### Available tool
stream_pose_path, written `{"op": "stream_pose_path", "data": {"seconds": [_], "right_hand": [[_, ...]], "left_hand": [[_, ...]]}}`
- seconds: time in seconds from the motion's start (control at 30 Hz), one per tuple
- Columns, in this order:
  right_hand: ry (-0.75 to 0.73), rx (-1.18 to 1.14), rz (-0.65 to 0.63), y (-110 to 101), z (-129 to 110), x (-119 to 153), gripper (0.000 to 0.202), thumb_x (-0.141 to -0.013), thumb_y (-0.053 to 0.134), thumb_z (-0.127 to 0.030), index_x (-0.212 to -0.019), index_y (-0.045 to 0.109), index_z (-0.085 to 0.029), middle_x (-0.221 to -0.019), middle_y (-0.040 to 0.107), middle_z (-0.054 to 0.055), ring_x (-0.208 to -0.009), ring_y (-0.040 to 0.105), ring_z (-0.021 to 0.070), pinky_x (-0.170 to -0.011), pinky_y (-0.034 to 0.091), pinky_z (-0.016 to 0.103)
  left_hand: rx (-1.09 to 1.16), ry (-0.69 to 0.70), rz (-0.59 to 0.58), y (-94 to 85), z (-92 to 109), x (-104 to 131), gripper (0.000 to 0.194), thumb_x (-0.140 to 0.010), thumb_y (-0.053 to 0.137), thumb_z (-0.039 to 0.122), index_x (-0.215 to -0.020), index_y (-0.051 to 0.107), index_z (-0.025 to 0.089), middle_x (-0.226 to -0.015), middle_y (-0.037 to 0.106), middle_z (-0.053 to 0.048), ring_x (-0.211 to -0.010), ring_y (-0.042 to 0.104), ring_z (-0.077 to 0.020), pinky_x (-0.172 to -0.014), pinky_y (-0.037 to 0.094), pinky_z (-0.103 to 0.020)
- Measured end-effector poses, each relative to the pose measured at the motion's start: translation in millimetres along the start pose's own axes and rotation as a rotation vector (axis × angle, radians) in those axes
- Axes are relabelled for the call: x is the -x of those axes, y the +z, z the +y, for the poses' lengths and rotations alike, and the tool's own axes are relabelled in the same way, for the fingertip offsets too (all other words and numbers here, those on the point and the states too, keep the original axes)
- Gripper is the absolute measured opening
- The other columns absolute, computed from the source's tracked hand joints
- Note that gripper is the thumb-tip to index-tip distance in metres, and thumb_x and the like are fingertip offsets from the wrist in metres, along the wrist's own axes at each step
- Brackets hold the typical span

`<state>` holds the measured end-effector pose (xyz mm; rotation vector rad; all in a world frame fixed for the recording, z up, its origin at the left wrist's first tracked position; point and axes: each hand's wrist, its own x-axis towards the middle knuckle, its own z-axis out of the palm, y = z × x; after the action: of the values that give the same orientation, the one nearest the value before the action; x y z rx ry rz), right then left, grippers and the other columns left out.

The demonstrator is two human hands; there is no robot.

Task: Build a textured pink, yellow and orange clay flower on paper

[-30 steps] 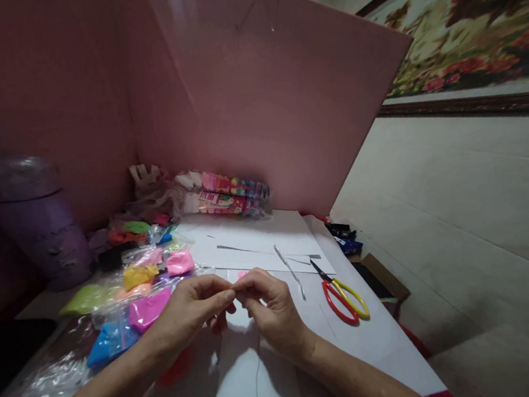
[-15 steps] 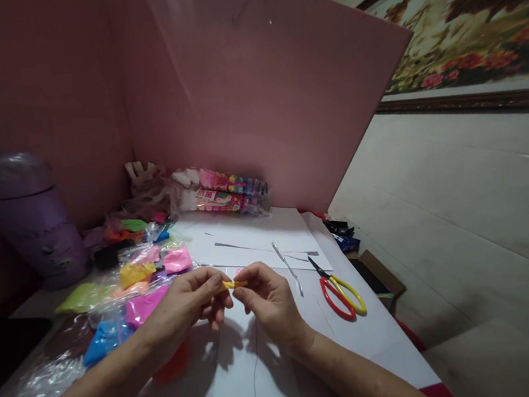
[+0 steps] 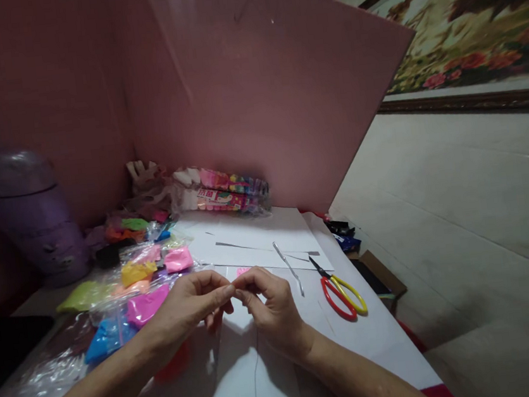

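Note:
My left hand [image 3: 205,297] and my right hand [image 3: 270,300] meet at the fingertips above the white work surface, each closed in a pinch. The small piece of yellow clay seen between them half a second earlier is now covered by the fingers. Just behind the fingertips lies a bit of pink clay [image 3: 242,271]. To the right of my right hand rest a thin silver modelling tool [image 3: 287,267] and scissors [image 3: 340,295] with one red and one yellow handle. Bags of coloured clay, such as a magenta one [image 3: 147,306], lie beside my left hand.
White paper [image 3: 248,226] with dark slits lies behind the hands. Packaged clay sticks [image 3: 226,193] stand against the pink panel [image 3: 251,85]. A purple tumbler [image 3: 41,230] is at far left. Something red [image 3: 173,362] sits under my left forearm.
The fingertips of both hands have drawn together, and the yellow clay between them has gone out of sight. The scissors and modelling tool stay where they were.

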<state>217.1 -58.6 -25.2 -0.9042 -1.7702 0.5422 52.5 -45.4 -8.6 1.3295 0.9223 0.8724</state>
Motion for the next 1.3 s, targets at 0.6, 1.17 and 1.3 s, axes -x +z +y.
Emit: {"op": "stream_pose_path", "data": {"seconds": [0.6, 1.17, 1.3], "right_hand": [[-0.006, 0.035, 0.013, -2.0, -1.5, -1.2, 0.007, -0.085, 0.058, -0.017, -0.085, 0.065, -0.017, -0.076, 0.062, 0.003, -0.069, 0.055, 0.0149, -0.063, 0.046, 0.028], [0.341, -0.505, 0.114, -1.8, 6.9, -7.8, 0.013, -0.084, 0.058, -0.029, -0.088, 0.055, -0.017, -0.071, 0.059, 0.000, -0.051, 0.049, 0.0086, -0.044, 0.042, 0.021], [0.380, -0.523, 0.093, -1.7, 7.3, -9.9, 0.017, -0.080, 0.064, -0.031, -0.086, 0.063, -0.015, -0.067, 0.056, -0.001, -0.048, 0.047, 0.0072, -0.043, 0.040, 0.021]], "left_hand": [[0.035, 0.024, -0.018, -1.9, -3.5, 0.0, 0.037, -0.080, 0.061, 0.048, -0.067, 0.063, 0.014, -0.062, 0.060, -0.001, -0.048, 0.048, -0.0092, -0.048, 0.035, -0.022], [0.338, -0.040, 0.023, -1.2, 4.2, 3.6, 0.022, -0.076, 0.068, 0.034, -0.075, 0.065, 0.013, -0.067, 0.061, -0.003, -0.049, 0.048, -0.0079, -0.044, 0.040, -0.018], [0.352, -0.053, 0.016, -2.6, 0.0, 0.7, 0.025, -0.076, 0.070, 0.036, -0.083, 0.066, 0.012, -0.072, 0.064, -0.005, -0.049, 0.051, -0.0077, -0.043, 0.041, -0.017]]}}
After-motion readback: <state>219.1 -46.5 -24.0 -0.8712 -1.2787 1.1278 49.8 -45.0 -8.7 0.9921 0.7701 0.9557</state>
